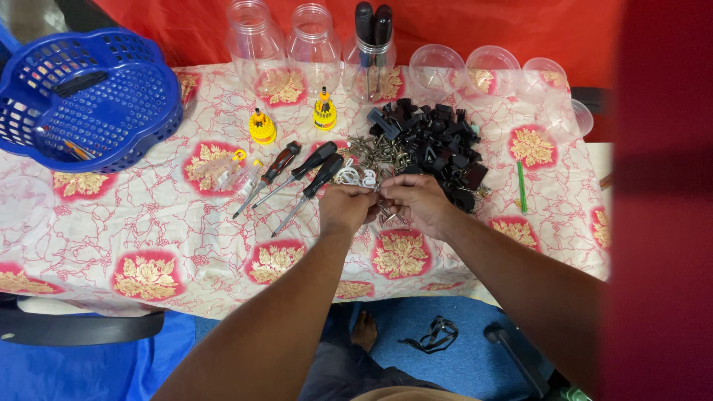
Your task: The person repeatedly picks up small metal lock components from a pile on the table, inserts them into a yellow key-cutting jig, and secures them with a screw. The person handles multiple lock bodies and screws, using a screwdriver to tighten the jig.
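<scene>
Small metal screws [382,212] are pinched between both hands, just in front of the loose heap of screws [375,151] on the surface [148,230]. Left hand [346,209]: fingers curled closed, tips meeting those of the right hand over the small parts. Right hand [417,202]: fingers also closed on the same cluster; exactly which piece each hand grips cannot be told, the parts being too small.

Positions relative to the screw heap:
- Pile of black plastic parts [438,145]: touching it, on the right.
- White clips [356,177]: just in front, beside the left hand.
- Three screwdrivers [297,178]: to the left, lying at a slant, handles toward the heap.
- Two yellow bit-holder drivers [293,119]: left and behind, upright.
- Clear plastic jars [286,44]: behind; one jar [369,67] holds black-handled tools.
- Clear round cups [490,70]: behind and right.
- Green stick [521,187]: well to the right.
- Blue perforated basket [82,93]: far left, at the surface's edge.

The surface is covered with a red-and-white floral cloth.
</scene>
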